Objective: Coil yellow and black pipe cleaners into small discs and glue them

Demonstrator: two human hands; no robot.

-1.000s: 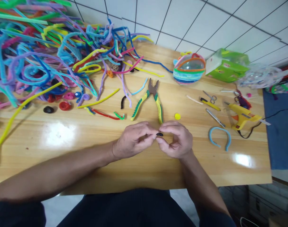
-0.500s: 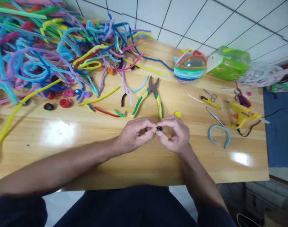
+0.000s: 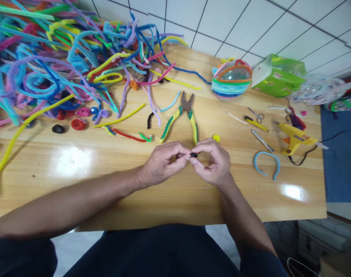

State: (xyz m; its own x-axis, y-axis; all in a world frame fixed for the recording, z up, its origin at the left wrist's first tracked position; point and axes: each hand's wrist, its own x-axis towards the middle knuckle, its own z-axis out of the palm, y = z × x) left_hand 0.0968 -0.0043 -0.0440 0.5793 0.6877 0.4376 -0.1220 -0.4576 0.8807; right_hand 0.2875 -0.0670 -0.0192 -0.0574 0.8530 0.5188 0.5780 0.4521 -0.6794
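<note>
Between my two hands, near the table's middle, is a small dark black piece [image 3: 194,155], too small to make out fully. My left hand [image 3: 168,162] pinches its left end with thumb and forefinger. At its right end, my right hand [image 3: 211,161] grips it in a similar pinch, the other fingers curled. Just beyond the hands lie pliers [image 3: 187,105] with yellow and green handles, their jaws pointing away and the handles spread. A small yellow disc [image 3: 216,138] rests right behind my right hand.
Colourful pipe cleaners [image 3: 77,57] heap up at the back left, with black and red coils [image 3: 78,124] before them. A striped woven basket shape [image 3: 231,81] stands at the back. To the right lie a yellow glue gun [image 3: 296,138], a cutter [image 3: 256,123], small scissors [image 3: 259,116] and a blue arc [image 3: 266,154].
The hands keep the same pinch on the small black piece, with barely any movement. The whole view has shifted very slightly.
</note>
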